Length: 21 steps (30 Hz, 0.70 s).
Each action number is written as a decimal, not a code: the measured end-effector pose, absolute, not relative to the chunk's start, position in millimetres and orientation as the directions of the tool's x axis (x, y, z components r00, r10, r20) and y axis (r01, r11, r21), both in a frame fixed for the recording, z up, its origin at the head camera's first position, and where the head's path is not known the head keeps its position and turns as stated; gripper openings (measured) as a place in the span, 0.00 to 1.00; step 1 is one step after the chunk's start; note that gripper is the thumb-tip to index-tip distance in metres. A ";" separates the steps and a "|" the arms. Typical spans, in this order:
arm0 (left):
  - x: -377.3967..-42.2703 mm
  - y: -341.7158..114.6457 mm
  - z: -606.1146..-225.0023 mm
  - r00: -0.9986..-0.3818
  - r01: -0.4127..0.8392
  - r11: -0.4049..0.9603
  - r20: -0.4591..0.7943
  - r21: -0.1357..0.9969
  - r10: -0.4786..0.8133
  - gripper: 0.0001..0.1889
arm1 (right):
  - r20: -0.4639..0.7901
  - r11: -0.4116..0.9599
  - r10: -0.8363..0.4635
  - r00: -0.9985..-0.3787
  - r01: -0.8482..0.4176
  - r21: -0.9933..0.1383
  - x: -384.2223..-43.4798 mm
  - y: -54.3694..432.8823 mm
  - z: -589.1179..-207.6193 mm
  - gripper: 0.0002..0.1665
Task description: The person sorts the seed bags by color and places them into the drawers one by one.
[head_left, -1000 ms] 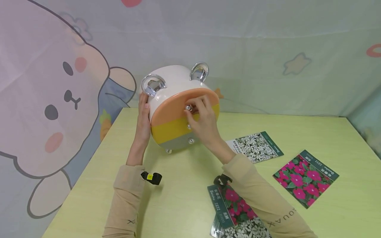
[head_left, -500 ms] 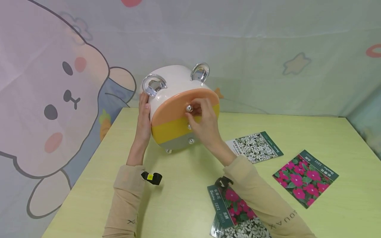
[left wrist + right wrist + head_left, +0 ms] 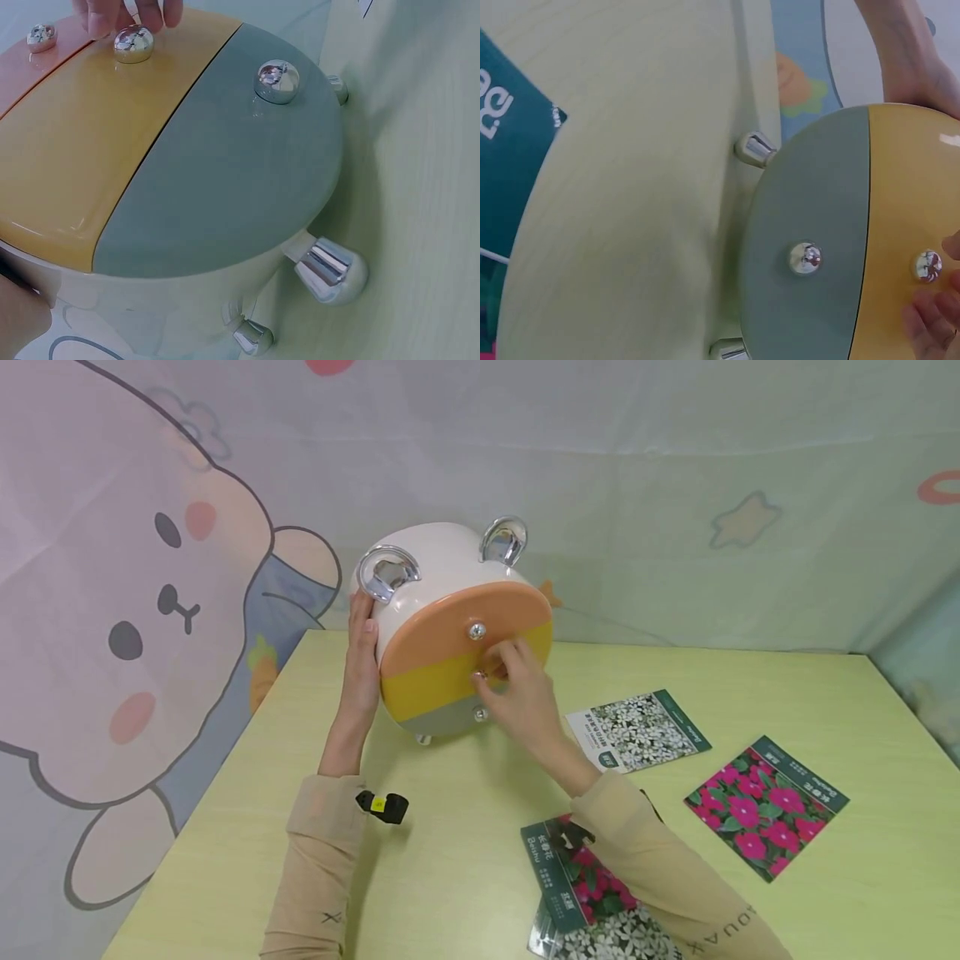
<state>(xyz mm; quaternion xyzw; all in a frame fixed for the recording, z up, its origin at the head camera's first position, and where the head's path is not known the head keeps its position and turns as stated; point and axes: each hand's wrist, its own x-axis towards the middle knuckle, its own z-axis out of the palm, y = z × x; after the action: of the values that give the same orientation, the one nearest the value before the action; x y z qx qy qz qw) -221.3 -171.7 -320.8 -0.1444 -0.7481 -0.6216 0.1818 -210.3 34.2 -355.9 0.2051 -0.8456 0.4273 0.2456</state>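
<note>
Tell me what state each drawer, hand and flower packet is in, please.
Orange top drawer: closed
Yellow middle drawer: closed
Gray bottom drawer: closed
Left hand: against the side of the bear-eared chest
Right hand: at the middle knob, grip unclear
Far white-flower packet: lying flat
Far pink-flower packet: lying flat
Near pink-flower packet: overlapping the near white-flower packet
Near white-flower packet: partly covered

The cabinet (image 3: 427, 647) is smooth and glossy — its knobs (image 3: 477, 631) mirror-bright, metal-looking — while the sleeves (image 3: 313, 860) are matt cloth.
</note>
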 end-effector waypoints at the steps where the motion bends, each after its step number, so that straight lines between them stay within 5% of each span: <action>1: -221.4 -171.8 -320.9 -0.891 0.445 0.186 0.455 0.876 -0.010 0.29 | 0.590 0.555 -0.149 -0.793 -0.561 -0.614 -209.9 33.7 -357.0 0.12; 21: -221.2 -172.6 -320.9 -0.891 0.445 0.202 0.454 0.873 0.000 0.28 | 0.600 0.594 -0.179 -0.780 -0.572 -0.565 -208.1 24.7 -365.2 0.12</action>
<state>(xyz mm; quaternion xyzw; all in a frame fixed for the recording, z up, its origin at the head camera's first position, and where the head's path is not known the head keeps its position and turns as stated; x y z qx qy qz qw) -221.2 -172.6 -320.9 -0.1474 -0.7539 -0.6141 0.1811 -208.1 24.7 -365.2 0.2189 -0.8573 0.3935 0.2496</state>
